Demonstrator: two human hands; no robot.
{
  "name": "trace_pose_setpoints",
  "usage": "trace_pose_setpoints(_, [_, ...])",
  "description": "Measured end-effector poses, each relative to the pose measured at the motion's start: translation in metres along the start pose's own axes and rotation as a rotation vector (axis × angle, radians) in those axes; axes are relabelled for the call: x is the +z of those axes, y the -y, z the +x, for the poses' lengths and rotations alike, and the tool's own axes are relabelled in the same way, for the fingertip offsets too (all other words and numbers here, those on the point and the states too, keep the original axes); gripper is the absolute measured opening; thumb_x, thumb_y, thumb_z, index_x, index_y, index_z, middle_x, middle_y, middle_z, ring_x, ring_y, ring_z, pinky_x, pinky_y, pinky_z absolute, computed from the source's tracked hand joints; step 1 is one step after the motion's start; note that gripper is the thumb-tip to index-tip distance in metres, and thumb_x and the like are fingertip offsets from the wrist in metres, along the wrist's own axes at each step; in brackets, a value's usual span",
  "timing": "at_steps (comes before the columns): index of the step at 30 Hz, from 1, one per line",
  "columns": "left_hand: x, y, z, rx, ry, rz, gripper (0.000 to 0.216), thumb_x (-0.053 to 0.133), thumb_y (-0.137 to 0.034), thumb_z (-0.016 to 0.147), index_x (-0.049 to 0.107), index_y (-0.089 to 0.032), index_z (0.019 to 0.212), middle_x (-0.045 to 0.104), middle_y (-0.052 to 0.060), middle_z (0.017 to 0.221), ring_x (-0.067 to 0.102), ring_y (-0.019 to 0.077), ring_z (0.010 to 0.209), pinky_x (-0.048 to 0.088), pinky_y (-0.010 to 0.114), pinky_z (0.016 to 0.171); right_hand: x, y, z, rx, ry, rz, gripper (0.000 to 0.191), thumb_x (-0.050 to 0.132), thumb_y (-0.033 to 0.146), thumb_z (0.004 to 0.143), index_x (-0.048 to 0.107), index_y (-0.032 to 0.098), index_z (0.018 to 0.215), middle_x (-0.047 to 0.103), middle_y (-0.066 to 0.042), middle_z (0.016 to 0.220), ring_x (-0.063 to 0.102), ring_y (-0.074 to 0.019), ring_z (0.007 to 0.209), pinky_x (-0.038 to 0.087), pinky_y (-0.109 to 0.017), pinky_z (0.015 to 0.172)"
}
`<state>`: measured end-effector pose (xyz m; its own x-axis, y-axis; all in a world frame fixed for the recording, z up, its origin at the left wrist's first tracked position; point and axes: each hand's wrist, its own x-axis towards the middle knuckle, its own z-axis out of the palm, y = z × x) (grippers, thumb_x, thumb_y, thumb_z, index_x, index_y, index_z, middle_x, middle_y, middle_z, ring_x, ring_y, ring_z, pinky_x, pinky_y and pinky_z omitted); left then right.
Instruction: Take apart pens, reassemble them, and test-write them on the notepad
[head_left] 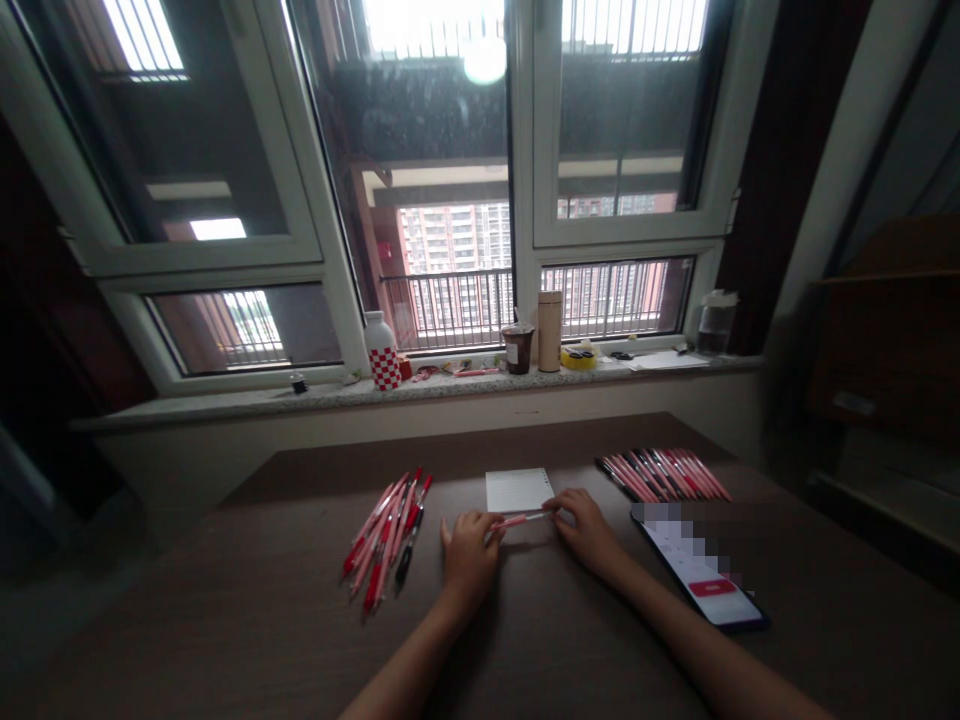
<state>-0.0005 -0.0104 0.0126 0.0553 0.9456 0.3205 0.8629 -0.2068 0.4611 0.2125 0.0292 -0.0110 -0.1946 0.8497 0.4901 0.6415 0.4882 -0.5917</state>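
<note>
A pink pen [516,521] with a clear section is held level between both hands, just in front of a white lined sheet of paper [517,488]. My left hand [470,552] pinches its pink end. At the other end, the fingertips of my right hand [583,527] close on the clear part. To the left lies a loose pile of pens [386,535], pink, red and black, pointing various ways. On the right, more pens [664,474] lie side by side in a slanted row.
A phone [701,570] with its screen lit lies right of my right forearm. Behind the brown table [300,600], the windowsill [322,398] carries a checkered bottle [383,355], a dark drink cup [517,350], a tan flask [550,332], yellow tape [578,359] and a clear jug [716,322].
</note>
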Motion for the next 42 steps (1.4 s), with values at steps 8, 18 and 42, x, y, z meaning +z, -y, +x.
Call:
trace_pose_setpoints(8, [0.001, 0.000, 0.000, 0.000, -0.015, -0.015, 0.022, 0.046, -0.030, 0.089, 0.066, -0.030, 0.097, 0.067, 0.001, 0.103, 0.056, 0.0198, 0.103, 0.014, 0.057, 0.108, -0.002, -0.002, -0.001, 0.048, -0.056, 0.065, 0.037, 0.048, 0.016, 0.079, 0.060, 0.018, 0.114, 0.066, -0.008, 0.101, 0.057, -0.0220, 0.101, 0.040, -0.037, 0.096])
trace_pose_setpoints(18, [-0.001, -0.001, -0.001, -0.010, -0.031, 0.006, 0.023, 0.044, -0.031, 0.089, 0.065, -0.030, 0.099, 0.067, 0.003, 0.105, 0.055, 0.0203, 0.105, 0.015, 0.055, 0.109, -0.007, 0.001, 0.000, 0.156, -0.019, -0.198, 0.021, 0.055, 0.028, 0.077, 0.067, 0.018, 0.092, 0.066, -0.007, 0.088, 0.056, -0.0240, 0.091, 0.041, -0.033, 0.081])
trace_pose_setpoints(42, [-0.001, 0.001, -0.001, -0.002, -0.044, -0.037, 0.022, 0.044, -0.033, 0.089, 0.065, -0.029, 0.097, 0.067, 0.001, 0.102, 0.056, 0.0199, 0.102, 0.016, 0.057, 0.108, -0.008, 0.011, -0.001, 0.229, 0.040, -0.281, 0.012, 0.052, 0.027, 0.080, 0.061, 0.019, 0.076, 0.066, -0.004, 0.080, 0.055, -0.0212, 0.087, 0.033, -0.031, 0.080])
